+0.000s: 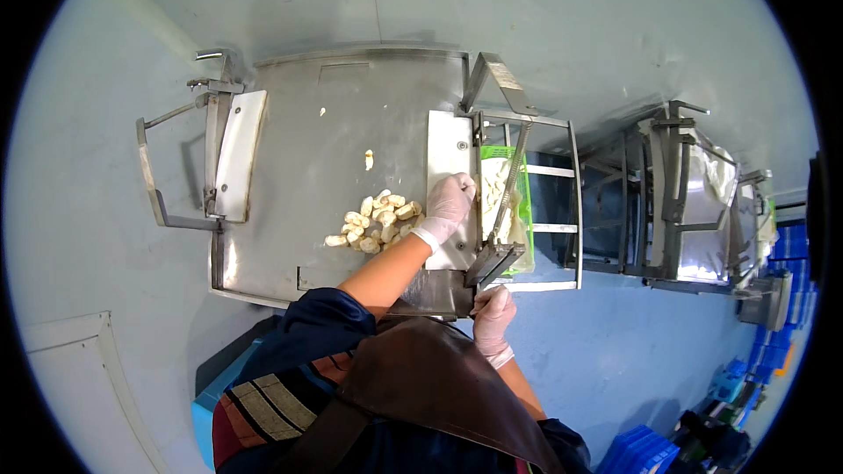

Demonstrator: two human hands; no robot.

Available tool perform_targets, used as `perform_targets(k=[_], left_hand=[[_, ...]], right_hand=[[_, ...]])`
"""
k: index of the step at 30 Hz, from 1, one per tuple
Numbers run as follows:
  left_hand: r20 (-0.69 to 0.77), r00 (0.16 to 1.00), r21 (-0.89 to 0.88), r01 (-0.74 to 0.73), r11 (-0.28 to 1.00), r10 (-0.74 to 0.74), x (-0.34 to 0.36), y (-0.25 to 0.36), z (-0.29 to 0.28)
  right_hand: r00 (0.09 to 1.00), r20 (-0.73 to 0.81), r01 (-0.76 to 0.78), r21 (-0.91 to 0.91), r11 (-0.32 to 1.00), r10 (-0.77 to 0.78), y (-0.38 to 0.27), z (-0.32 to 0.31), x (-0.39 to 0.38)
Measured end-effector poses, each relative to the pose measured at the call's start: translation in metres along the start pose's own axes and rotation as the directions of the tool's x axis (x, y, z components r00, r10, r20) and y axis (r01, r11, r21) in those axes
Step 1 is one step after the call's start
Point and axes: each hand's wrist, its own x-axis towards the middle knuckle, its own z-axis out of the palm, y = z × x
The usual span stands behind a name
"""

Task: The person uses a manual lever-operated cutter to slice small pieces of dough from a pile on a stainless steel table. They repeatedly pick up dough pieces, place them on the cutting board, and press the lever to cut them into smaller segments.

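My left hand, in a thin whitish glove, lies over the white cutting board at the right side of the steel table. Its fingers are bent together by the board's right edge, and what they hold, if anything, is hidden. My right hand, gloved too, is closed on the near end of the lever of the metal-framed cutter. Left of my left wrist lies a heap of pale, brown-tinged pieces like mushrooms. Beyond the cutter, a green basket holds whitish cut pieces.
The steel table has small scraps on it. At its left side stands another cutter frame with a white board. Farther right is a similar metal station. Blue crates stand on the floor at lower right.
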Motion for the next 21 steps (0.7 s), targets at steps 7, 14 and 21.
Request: perform_targets(k=[7,14,21], left_hand=[[0.019,0.999,0.013,0.03,0.999,-0.03,-0.002,0.012,-0.01],[-0.03,0.966,-0.043,0.255,0.966,-0.256,-0.002,0.014,0.019],[-0.033,0.998,-0.396,-0.069,0.916,0.061,0.001,0.017,0.023]], right_hand=[[0.975,0.057,-0.217,0.069,0.974,0.213,-0.041,-0.001,0.011],[0.988,0.155,0.0,0.059,0.998,-0.009,0.028,-0.007,0.006],[0.989,0.149,-0.029,0.088,0.996,0.015,0.03,-0.007,0.005]])
